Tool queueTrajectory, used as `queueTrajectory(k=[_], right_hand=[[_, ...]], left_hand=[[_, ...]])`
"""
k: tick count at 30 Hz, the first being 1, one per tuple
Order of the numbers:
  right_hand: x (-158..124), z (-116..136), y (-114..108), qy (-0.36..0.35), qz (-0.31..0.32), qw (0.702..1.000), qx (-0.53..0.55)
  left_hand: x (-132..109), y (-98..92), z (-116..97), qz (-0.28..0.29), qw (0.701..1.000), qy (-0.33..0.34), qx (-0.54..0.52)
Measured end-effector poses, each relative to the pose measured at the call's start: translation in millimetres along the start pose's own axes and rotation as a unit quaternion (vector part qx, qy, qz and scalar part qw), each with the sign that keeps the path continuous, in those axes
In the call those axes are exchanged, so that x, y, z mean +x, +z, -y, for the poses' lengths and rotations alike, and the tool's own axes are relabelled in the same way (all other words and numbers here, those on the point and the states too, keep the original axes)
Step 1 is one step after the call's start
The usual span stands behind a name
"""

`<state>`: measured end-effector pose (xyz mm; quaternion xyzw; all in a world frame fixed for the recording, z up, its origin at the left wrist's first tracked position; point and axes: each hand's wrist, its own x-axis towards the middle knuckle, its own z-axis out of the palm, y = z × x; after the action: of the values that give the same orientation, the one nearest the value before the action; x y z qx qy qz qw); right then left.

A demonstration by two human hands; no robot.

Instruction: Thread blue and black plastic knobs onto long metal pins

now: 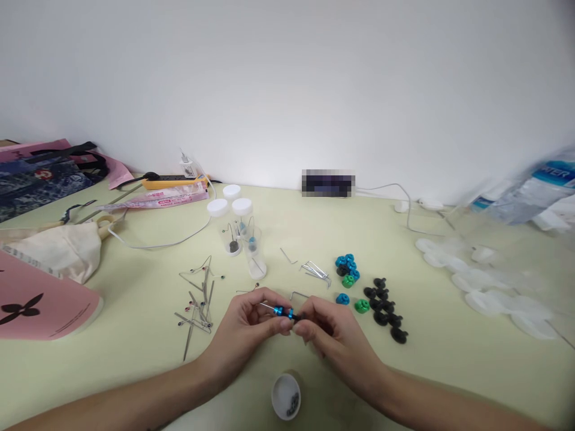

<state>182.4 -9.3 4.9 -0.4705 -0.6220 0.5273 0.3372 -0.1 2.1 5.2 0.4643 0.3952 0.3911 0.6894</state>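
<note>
Blue and black: a slim little piece point(284, 312) above the near middle of the counter point(148, 269), pinched in both grips, by thumb and fingers of the left hand point(249, 320) around the blue part and thin rod point(266, 306), and of the right hand point(336, 326) at the black end. Lies lengthwise left to right, dipping slightly nearward at the right; equally close to both hands. Possibly two parts, too finger-covered to tell. Legible on the bottle point(523, 202), far right: "TER". On the pink cup point(67, 302), near left: a black flower mark, unreadable small print.
</note>
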Motion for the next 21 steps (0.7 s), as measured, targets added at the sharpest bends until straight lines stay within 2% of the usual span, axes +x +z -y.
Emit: queueTrajectory(k=[4,9,15,21], right_hand=[[1.2,-0.2,0.3,0.000,-0.024,1.000,-0.002],[-0.2,0.4,0.2,-0.002,0.002,1.000,0.008],[1.1,-0.2,1.4,0.001,-0.035,0.999,-0.007],[-0.1,0.7,0.6,-0.005,-0.006,1.000,0.005]], left_hand=[[0.1,0.6,-0.3,-0.014,1.000,-0.003,0.006],[0.3,0.5,-0.3,-0.010,1.000,0.003,0.010],[0.8,0.8,-0.3,-0.012,1.000,-0.002,0.008],[0.3,0.9,-0.5,-0.005,1.000,0.002,-0.003]])
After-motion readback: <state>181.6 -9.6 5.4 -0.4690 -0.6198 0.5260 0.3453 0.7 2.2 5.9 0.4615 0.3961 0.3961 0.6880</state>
